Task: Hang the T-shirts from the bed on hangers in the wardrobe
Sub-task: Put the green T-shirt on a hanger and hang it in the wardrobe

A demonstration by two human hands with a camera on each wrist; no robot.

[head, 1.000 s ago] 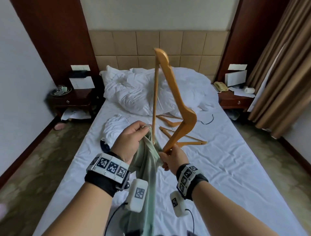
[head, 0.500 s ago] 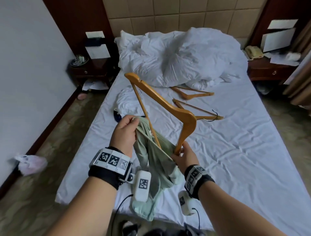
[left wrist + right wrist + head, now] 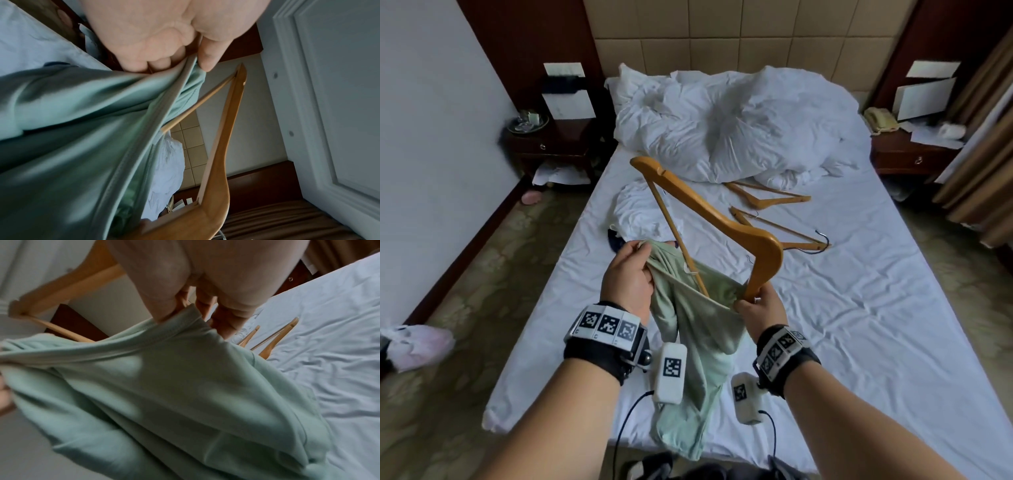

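At the lower centre of the head view, a pale green T-shirt hangs between both hands above the near edge of the bed. The left hand pinches the shirt's ribbed collar between thumb and curled fingers, and the right hand grasps the opposite side of the collar together with one end of a wooden hanger. That hanger tilts up and away toward the upper left, its lower bar passing down into the stretched neck opening.

Just beyond the hands, left of centre, a crumpled white T-shirt lies on the sheet with something dark partly under it. Farther back, right of centre, 2 more hangers lie flat on the bed, near each other. A heaped white duvet fills the head of the bed. 2 dark nightstands flank it at the upper left and upper right.
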